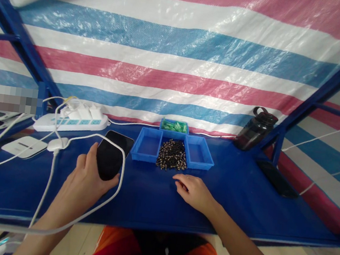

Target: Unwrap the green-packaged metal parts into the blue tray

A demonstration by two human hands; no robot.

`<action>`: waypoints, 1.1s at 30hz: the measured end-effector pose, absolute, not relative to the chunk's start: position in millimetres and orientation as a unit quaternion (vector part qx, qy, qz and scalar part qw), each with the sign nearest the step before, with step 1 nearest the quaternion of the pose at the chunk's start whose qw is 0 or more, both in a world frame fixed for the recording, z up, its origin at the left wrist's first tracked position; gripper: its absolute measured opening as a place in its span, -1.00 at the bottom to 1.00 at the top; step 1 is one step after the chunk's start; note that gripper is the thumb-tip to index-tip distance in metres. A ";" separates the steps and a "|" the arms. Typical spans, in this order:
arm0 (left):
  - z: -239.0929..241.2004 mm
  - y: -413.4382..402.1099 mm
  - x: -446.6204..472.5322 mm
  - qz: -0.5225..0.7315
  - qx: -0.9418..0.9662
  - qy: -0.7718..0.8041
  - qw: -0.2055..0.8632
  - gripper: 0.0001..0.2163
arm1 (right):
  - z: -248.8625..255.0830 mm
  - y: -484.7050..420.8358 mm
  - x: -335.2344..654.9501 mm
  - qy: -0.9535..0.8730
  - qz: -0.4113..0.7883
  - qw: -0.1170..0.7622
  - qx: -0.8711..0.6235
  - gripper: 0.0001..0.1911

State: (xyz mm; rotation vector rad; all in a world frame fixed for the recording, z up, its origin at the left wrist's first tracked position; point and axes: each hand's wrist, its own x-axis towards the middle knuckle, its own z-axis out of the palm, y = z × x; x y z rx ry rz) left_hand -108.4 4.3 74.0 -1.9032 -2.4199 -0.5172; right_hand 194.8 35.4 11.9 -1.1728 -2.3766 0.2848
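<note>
My left hand [85, 177] is closed around the edges of a black smartphone [112, 155], its screen dark, at the left of the blue trays. A white cable [123, 171] loops across the phone and over my left wrist. My right hand [193, 190] rests on the table just in front of a heap of small dark and brass-coloured metal parts [172, 154]. Its fingers are loosely bent and apart, with nothing seen in them. Beside the heap stand a left blue tray [134, 156] and a right blue tray [199, 166], both without parts.
Behind the heap, a smaller blue tray holds green pieces [173, 126]. A white power strip [71, 123] with plugs and a white flat device [24, 147] are on the left. To the right are a dark bottle [255, 129] and another dark phone [277, 179]. Blue metal posts flank the table.
</note>
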 end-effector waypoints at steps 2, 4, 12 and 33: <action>73.9 2.6 -107.6 -0.171 -0.607 -0.776 0.016 -0.09 | 9.5 37.5 195.5 -0.859 0.099 0.228 -0.448 -0.75; 73.2 2.2 -107.7 -0.175 -0.605 -0.776 0.023 -0.08 | 6.6 39.4 195.8 -0.850 0.091 0.219 -0.470 -0.74; 63.5 3.1 -113.2 -0.156 -0.612 -0.773 0.059 -0.12 | 5.6 39.2 186.3 -0.833 0.044 0.144 -0.532 -0.62; 50.4 97.3 -229.5 -0.053 -0.620 -0.756 -0.204 -0.45 | 20.3 50.4 180.4 -0.863 0.026 0.065 -0.501 -0.59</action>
